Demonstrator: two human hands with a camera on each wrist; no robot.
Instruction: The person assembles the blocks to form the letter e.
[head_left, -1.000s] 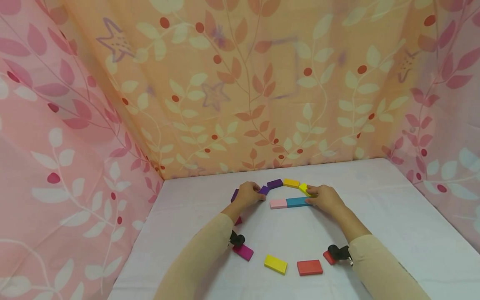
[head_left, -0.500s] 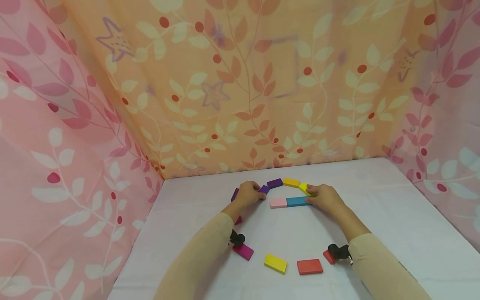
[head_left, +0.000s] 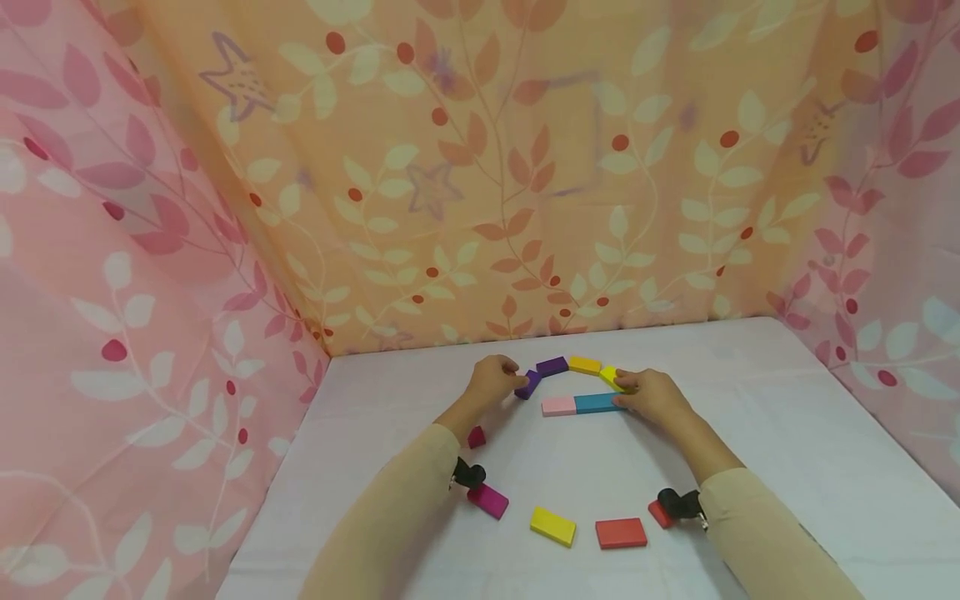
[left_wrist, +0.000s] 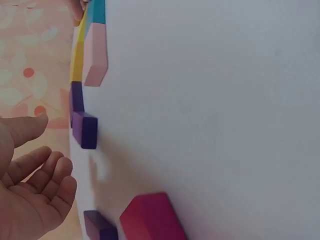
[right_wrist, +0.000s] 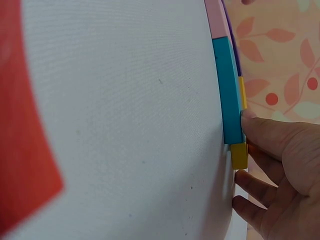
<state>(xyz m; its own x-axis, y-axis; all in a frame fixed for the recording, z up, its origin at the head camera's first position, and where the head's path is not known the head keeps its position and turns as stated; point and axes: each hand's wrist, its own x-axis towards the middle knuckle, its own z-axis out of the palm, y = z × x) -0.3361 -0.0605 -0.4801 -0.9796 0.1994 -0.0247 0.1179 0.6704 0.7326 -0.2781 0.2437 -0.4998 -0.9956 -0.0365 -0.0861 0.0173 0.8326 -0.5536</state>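
Note:
My left hand (head_left: pixel 491 383) hovers just left of a purple block (head_left: pixel 529 384). In the left wrist view its thumb and fingers are spread apart with nothing between them. My right hand (head_left: pixel 651 394) pinches a bright yellow block (head_left: pixel 609 377) between thumb and index finger, beside the right end of a blue block (head_left: pixel 596 403). A pink block (head_left: pixel 558 407) lies end to end with the blue one. Behind them, a dark purple block (head_left: pixel 552 367) and an orange-yellow block (head_left: pixel 584 365) continue the curved row. Another purple block (left_wrist: pixel 100 225) shows below the left hand.
On the white-covered table, nearer blocks curve around: crimson (head_left: pixel 477 437), magenta (head_left: pixel 488 501), yellow (head_left: pixel 552 527), red (head_left: pixel 621 533), and a second red one (head_left: pixel 661 513) partly under the right wrist camera. Patterned curtains (head_left: pixel 525 208) enclose the back and sides.
My left hand has let go of the purple block and moved slightly up and left, uncovering more of it. The right hand stays in place. The head view has shifted slightly.

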